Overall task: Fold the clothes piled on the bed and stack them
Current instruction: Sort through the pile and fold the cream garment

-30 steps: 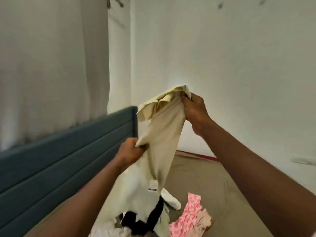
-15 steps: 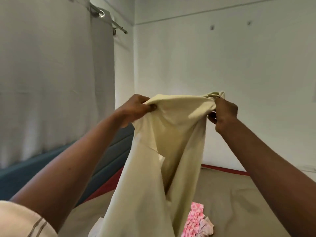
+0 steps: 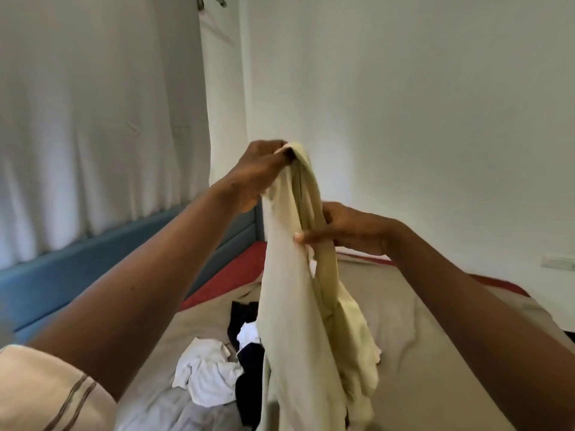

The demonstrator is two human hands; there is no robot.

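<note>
Head view: the cream cloth hangs long, top to bottom, over the bed; the left hand pinches its top end, the right hand pinches it lower down.

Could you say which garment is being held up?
The pale yellow garment, gripped by the left hand and right hand; the white garment and black garment lie on the bed.

We read no text, label, brand, number or sign here. Nothing legible shows on the pale yellow garment, on the white and black clothes lying on the bed, or on the wall.
</note>
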